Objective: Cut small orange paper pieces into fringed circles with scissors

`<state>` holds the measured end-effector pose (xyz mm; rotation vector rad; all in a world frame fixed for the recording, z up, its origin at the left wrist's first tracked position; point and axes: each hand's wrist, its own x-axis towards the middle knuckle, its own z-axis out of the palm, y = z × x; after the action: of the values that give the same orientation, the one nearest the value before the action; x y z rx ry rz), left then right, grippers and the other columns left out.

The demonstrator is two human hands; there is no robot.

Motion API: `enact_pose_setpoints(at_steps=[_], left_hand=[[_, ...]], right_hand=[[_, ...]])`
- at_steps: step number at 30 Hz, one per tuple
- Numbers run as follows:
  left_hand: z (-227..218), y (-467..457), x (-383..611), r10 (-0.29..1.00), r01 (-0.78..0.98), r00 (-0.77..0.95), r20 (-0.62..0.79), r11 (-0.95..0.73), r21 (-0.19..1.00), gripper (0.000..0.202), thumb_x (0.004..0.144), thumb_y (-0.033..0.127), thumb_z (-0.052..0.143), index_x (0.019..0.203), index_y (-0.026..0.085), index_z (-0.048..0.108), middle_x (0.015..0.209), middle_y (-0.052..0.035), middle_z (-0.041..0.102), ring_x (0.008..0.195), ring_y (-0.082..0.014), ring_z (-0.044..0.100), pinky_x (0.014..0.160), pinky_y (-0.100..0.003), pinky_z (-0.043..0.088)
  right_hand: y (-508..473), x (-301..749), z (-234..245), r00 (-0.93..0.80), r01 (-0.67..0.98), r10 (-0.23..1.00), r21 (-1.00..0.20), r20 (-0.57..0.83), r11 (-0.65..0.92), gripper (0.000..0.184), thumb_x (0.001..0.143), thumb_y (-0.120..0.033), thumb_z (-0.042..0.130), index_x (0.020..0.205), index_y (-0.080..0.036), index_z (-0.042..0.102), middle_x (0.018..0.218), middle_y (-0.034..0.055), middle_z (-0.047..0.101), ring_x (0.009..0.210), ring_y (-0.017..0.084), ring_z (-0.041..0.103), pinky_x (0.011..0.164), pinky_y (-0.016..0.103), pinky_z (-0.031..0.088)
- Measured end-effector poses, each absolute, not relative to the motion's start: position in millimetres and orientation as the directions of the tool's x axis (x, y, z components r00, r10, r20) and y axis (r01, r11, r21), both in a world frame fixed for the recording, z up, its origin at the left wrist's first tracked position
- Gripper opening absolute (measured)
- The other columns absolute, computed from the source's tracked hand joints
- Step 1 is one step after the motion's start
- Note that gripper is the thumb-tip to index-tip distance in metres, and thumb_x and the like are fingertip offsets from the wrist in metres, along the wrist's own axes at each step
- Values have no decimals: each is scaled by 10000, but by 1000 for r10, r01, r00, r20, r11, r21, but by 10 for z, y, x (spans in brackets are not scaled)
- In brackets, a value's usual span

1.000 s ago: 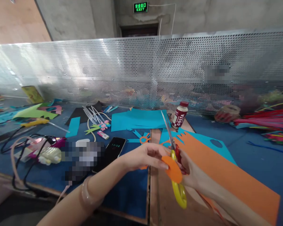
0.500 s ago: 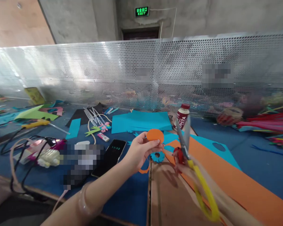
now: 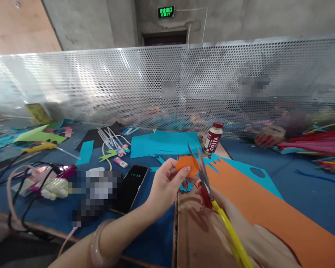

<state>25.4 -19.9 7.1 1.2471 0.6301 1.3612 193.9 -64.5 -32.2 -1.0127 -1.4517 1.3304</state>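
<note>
My left hand point(image 3: 164, 184) pinches a small round orange paper piece point(image 3: 187, 166) above the table's middle. My right hand point(image 3: 229, 214) grips scissors point(image 3: 205, 178) with red and yellow handles; the open blades bracket the right edge of the orange piece. A small blue flower-shaped cutout point(image 3: 185, 187) lies on the table just under the hands. A large orange sheet point(image 3: 257, 208) stretches to the right beneath my right arm, over blue paper point(image 3: 242, 167).
A dark phone point(image 3: 130, 188) lies left of my left hand. A red-capped bottle point(image 3: 213, 138) stands behind the scissors. Blue sheets point(image 3: 164, 143), a glue gun point(image 3: 40, 147), cables point(image 3: 30, 175), tape roll point(image 3: 269, 134) and coloured strips point(image 3: 315, 147) lie around. A perforated metal screen point(image 3: 167, 82) closes the back.
The scissors swung away from the orange piece, then came back with blades open at its right edge. My left hand lifted the piece and turned it flatter.
</note>
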Motion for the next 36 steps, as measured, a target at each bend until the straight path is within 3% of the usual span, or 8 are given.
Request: enact_pose_setpoints(at_steps=[8,13,22,30,36], left_hand=[[34,-283,306,927,-322,145,347,-288,902,205,901,301,570,804,205,417,629,17,699,575,-107,649,571,-204,468],[14,-294,320,919,-334,188,345,-271,903,146,932,275,521,839,196,442,581,53,646,545,-80,623,570,-185,469],[19,-300,342,930,-306,216,297,-225,925,194,919,321,537,839,203,407,587,36,663,533,-102,627,546,-200,464],[15,-290,347,927,-323,231,294,-212,922,241,893,376,568,840,205,407,595,19,673,540,-122,635,561,-220,470],[7,-294,343,941,-281,214,262,-198,939,309,857,451,603,835,208,414,601,3,671,556,-146,638,563,-241,454]], right_hand=[[-706,1835,-217,-274,-7,956,-994,106,109,326,799,-329,680,1112,-252,632,913,23,662,830,198,618,713,253,504],[-674,1813,-249,-304,-96,946,-991,115,89,344,770,-277,715,1103,-270,627,1017,32,690,855,209,640,840,304,494],[-691,1822,-265,-286,-41,953,-994,104,96,341,721,-207,715,1032,-310,622,1011,-12,690,915,236,640,829,318,500],[-702,1815,-275,-186,101,974,-983,131,152,185,725,-323,665,858,-211,601,783,5,630,763,209,599,674,266,498],[-706,1790,-209,-167,181,974,-967,151,181,163,669,-289,639,772,-198,552,673,-19,529,608,155,526,553,237,455]])
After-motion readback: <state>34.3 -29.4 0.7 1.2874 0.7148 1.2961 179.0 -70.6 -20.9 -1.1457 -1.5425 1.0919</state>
